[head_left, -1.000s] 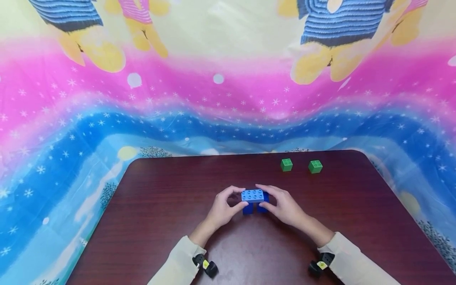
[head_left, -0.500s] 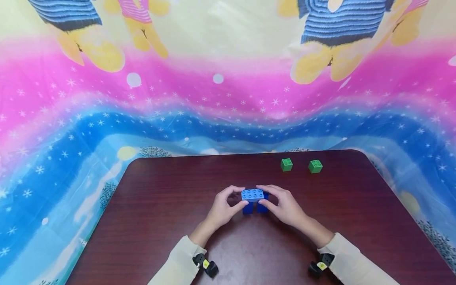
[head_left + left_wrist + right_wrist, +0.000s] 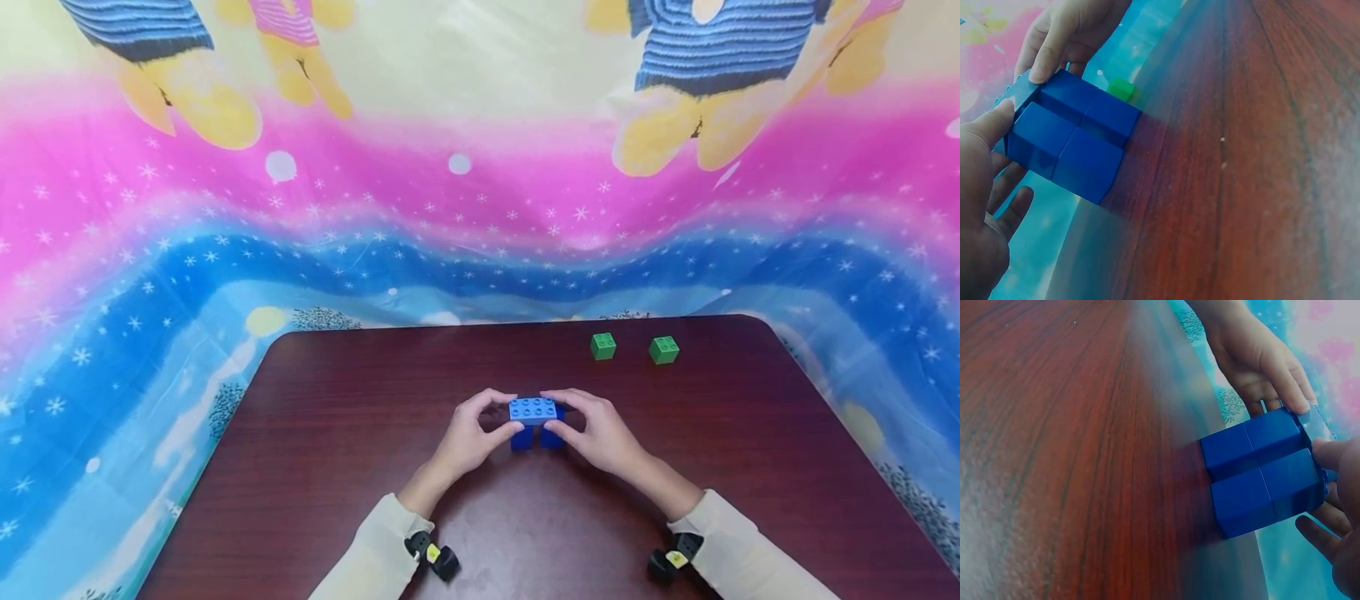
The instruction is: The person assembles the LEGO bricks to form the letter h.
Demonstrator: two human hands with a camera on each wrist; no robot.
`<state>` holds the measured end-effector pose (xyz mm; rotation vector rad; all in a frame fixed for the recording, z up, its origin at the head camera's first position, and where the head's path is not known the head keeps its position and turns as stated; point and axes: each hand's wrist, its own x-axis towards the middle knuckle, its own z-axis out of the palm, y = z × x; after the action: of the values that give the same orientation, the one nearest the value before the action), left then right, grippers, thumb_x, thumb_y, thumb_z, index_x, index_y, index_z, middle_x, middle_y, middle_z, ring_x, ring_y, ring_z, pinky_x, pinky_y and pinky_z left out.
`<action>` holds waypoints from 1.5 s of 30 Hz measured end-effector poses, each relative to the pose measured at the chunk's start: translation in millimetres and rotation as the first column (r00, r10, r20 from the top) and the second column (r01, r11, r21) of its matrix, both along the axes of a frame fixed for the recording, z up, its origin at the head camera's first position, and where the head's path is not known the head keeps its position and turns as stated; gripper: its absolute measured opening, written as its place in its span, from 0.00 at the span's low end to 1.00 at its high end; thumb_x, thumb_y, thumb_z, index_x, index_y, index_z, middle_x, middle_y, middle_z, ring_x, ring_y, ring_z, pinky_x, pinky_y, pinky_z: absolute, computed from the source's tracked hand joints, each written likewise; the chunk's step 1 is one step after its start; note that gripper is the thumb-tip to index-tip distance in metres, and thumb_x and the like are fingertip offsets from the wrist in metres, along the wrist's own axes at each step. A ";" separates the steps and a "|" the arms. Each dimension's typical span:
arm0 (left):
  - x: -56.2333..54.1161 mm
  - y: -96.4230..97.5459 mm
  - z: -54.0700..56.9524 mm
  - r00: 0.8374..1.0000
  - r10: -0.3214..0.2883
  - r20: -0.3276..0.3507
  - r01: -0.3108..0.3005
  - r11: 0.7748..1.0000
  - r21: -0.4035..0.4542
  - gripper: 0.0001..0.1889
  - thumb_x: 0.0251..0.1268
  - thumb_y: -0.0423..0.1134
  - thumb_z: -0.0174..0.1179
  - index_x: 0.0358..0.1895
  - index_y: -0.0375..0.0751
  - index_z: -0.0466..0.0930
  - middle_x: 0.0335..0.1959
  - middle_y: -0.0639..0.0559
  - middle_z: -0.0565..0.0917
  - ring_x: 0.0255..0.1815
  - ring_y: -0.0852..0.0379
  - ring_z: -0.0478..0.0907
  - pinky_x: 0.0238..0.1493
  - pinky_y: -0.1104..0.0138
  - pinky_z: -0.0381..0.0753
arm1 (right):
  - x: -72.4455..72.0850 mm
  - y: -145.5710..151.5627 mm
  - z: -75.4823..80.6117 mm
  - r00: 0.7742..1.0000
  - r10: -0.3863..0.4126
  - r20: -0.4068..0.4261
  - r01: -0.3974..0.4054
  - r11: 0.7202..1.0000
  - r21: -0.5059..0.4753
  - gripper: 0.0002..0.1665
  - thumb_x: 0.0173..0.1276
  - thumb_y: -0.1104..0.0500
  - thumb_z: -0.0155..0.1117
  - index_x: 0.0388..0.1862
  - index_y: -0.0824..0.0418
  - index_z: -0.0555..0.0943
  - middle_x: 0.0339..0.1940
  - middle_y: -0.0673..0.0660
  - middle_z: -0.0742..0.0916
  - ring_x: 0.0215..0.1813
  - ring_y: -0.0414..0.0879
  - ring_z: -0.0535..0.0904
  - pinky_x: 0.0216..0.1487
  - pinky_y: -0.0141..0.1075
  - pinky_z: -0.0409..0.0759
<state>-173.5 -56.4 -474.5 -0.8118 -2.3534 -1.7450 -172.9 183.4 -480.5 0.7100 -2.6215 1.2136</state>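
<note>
A light blue eight-stud building brick (image 3: 532,409) lies across the tops of two dark blue brick stacks, studs up. Each stack is two bricks high: the left stack (image 3: 1066,147) and the right stack (image 3: 1266,494) stand side by side with a narrow gap between. My left hand (image 3: 467,435) pinches the light blue brick's left end, thumb in front and fingers behind. At its right end my right hand (image 3: 603,433) grips the same way. Some dark blue shows past that right end. The fingers behind the brick are partly hidden in the head view.
Two small green bricks (image 3: 603,346) (image 3: 664,350) sit apart near the back right edge of the dark brown table (image 3: 360,392). A patterned cloth (image 3: 450,200) hangs behind and around the table. Both wrists wear small black cameras.
</note>
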 end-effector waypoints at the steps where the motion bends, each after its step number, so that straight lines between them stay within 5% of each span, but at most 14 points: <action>1: -0.1 -0.2 0.3 1.000 -0.002 0.003 0.002 1.000 -0.004 0.17 0.62 0.27 0.70 0.53 0.30 0.81 0.53 0.37 0.85 0.46 0.39 0.85 0.49 0.42 0.83 | 0.1 0.1 0.4 1.000 0.000 0.002 0.000 1.000 0.001 0.28 0.65 0.59 0.76 0.64 0.58 0.82 0.58 0.54 0.86 0.57 0.50 0.85 0.54 0.47 0.84; 16: -3.1 -2.2 5.0 0.998 -0.054 0.023 0.054 0.999 0.000 0.14 0.63 0.26 0.70 0.50 0.29 0.80 0.50 0.35 0.85 0.45 0.39 0.85 0.50 0.43 0.83 | -3.8 1.9 2.4 0.999 0.045 0.023 -0.044 0.999 -0.016 0.26 0.66 0.59 0.75 0.62 0.61 0.82 0.56 0.53 0.87 0.54 0.48 0.85 0.53 0.48 0.85; 25: -19.1 -2.0 -22.3 0.996 -0.072 0.043 0.072 0.997 -0.004 0.15 0.61 0.26 0.71 0.50 0.29 0.79 0.52 0.34 0.84 0.48 0.36 0.84 0.52 0.42 0.82 | -5.0 2.6 5.5 0.998 0.060 0.023 -0.060 0.998 -0.005 0.25 0.65 0.61 0.75 0.61 0.61 0.82 0.54 0.52 0.87 0.53 0.46 0.85 0.54 0.45 0.85; 31: -22.5 -5.7 -24.8 0.995 -0.091 0.050 0.090 0.996 0.010 0.16 0.60 0.30 0.73 0.49 0.34 0.81 0.54 0.39 0.85 0.53 0.42 0.84 0.55 0.47 0.83 | -5.5 2.7 7.5 0.997 0.074 0.027 -0.074 0.997 0.011 0.24 0.65 0.60 0.75 0.60 0.59 0.83 0.54 0.51 0.87 0.53 0.45 0.85 0.55 0.44 0.84; 45: -26.7 -9.5 -19.3 0.996 -0.090 -0.018 0.086 0.982 -0.170 0.14 0.63 0.40 0.73 0.49 0.43 0.81 0.55 0.48 0.86 0.58 0.55 0.82 0.60 0.57 0.81 | -6.0 2.5 12.4 0.997 0.075 0.006 -0.076 0.992 0.100 0.23 0.63 0.59 0.77 0.57 0.55 0.83 0.51 0.49 0.87 0.51 0.43 0.85 0.54 0.44 0.85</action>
<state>-200.2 -65.9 -493.8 -0.9707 -2.5114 -1.5697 -178.9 185.9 -468.1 0.8327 -2.6959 1.1092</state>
